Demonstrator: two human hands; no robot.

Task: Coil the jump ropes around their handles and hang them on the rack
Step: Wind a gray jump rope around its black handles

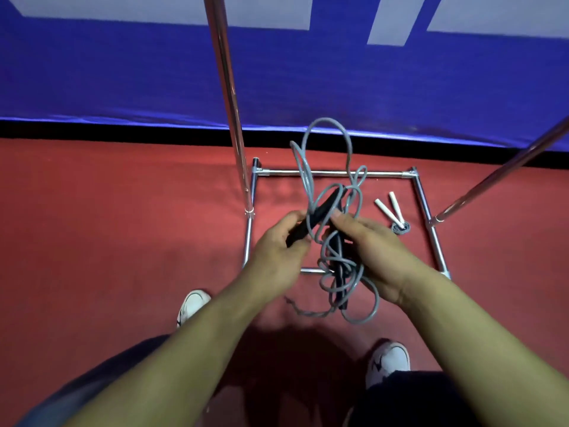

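Note:
A grey jump rope (326, 140) with black handles is tangled in loose loops between my hands, above the red floor. My left hand (277, 245) grips one black handle (320, 208), which points up and to the right. My right hand (372, 241) pinches the rope loops near the second black handle (340, 272), which hangs downward. A loop trails below my hands towards the floor. A second jump rope with white handles (389, 206) lies on the floor inside the rack base, its grey cord (401, 228) wound in a small coil.
The chrome rack base (332, 173) forms a square frame on the red floor, with one upright pole (229, 97) at the left and a slanted pole (505, 177) at the right. A blue and white banner stands behind. My white shoes (192, 305) are near the frame.

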